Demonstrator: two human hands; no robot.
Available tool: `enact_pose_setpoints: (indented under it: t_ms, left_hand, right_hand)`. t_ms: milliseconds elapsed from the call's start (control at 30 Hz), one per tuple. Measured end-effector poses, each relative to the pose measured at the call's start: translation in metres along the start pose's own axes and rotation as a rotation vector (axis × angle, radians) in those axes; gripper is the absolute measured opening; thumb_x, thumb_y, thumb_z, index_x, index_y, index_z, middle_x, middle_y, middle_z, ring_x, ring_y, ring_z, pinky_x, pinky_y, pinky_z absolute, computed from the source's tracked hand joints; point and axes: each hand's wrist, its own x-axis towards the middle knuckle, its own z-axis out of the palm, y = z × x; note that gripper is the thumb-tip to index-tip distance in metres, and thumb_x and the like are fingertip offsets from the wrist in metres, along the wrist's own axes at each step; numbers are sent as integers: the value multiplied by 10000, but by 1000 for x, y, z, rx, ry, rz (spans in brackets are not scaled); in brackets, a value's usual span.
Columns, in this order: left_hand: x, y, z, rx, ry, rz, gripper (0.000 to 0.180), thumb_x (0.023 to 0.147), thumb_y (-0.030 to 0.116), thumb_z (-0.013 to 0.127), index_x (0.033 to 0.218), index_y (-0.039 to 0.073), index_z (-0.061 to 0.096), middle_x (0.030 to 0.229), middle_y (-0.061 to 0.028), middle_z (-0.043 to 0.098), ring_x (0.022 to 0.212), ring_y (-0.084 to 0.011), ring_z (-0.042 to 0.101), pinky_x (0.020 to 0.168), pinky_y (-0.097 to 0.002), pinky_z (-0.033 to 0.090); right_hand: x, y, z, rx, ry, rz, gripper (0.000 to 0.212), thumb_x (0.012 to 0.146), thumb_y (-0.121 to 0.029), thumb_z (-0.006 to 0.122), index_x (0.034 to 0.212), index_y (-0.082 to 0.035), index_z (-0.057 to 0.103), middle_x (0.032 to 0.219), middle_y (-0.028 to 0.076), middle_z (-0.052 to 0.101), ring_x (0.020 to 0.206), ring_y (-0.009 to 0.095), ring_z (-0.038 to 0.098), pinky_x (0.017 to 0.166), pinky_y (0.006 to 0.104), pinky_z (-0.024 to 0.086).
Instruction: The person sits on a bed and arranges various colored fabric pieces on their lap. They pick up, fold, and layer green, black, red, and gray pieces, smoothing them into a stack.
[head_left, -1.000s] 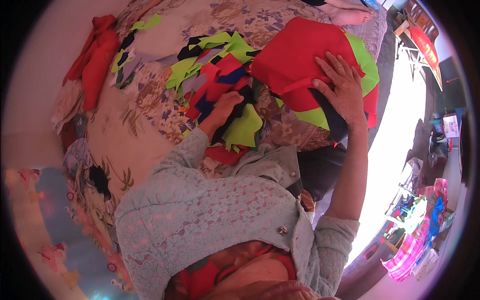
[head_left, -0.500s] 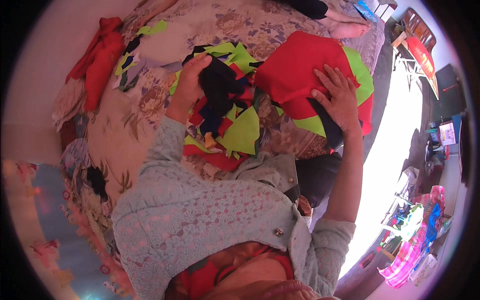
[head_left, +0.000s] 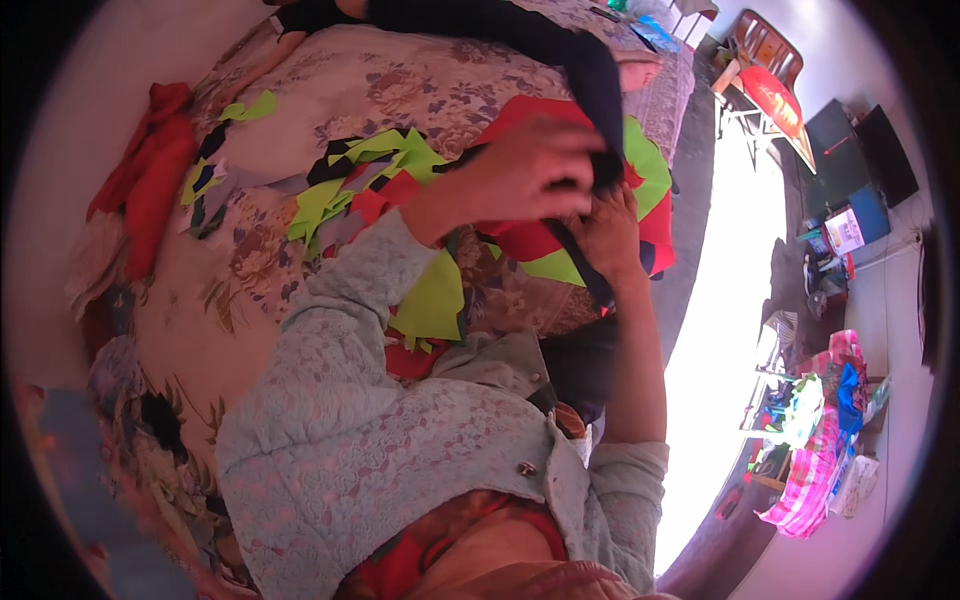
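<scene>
My left hand [head_left: 525, 175], smeared by motion, is closed with bent fingers beside a black cloth piece [head_left: 597, 100]. That cloth rises in a dark strip past its fingertips, blurring into the dark leg behind. Right up against it is my right hand [head_left: 608, 235], resting on a stack of red cloth [head_left: 525, 118] and lime-green cloth [head_left: 645, 160]; its fingertips are partly hidden. A narrow black strip shows beneath that palm. Left of the stack lies a loose heap of lime-green, red, black and grey cloth scraps [head_left: 400, 155], partly covered by my left forearm.
Another person's dark-clad leg [head_left: 480, 20] stretches across the far side of the floral bedspread [head_left: 270, 240]. Red clothing [head_left: 160, 185] lies at the left, near more scraps [head_left: 208, 180]. Beyond the bed's right edge are a sunlit floor [head_left: 710, 330] and a wooden chair [head_left: 768, 45].
My left hand has moved right from the scrap heap to my right hand at the stack, bringing the black cloth along. The whole view has shifted, showing more of the other person's leg.
</scene>
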Motion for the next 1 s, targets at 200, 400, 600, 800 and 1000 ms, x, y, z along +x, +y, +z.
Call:
enact_pose_setpoints:
  t_ms: [200,400,600,800,1000]
  left_hand:
    - [-32,-7,50,-35,17,-157,342,719,319,781,907,88,613,1244,-105,589,1136,-304,546,964,-438,395]
    - [-49,-18,68,56,92,-235,383,720,352,760,979,112,613,1146,-92,619,1100,-288,566,970,-439,388]
    - [-50,-19,69,83,69,-208,363,742,360,749,997,128,635,1179,-85,612,1114,-286,563,978,-429,386]
    - [-50,-14,68,113,31,-188,295,755,346,738,979,167,671,1191,-66,610,1131,-267,552,980,-427,376]
    - [-50,-12,67,128,6,-195,269,759,343,728,969,180,686,1199,-68,609,1134,-263,553,980,-430,374]
  right_hand:
    - [-11,6,12,60,-37,143,629,804,-284,600,1390,-126,435,1408,148,443,1357,319,346,1145,438,227]
    - [-12,6,18,98,-10,186,603,824,-334,582,1374,-119,457,1405,179,445,1309,350,398,1112,432,282]
    - [-37,-8,-33,46,-204,423,315,837,-287,650,1039,-48,687,971,195,665,954,362,632,922,421,463]
    - [-86,11,-63,487,462,408,150,873,-12,642,1010,0,702,952,123,699,907,199,668,832,294,501]
    - [-73,16,-90,342,607,338,324,915,-83,611,1236,-38,602,1232,140,609,1180,249,548,1003,365,409]
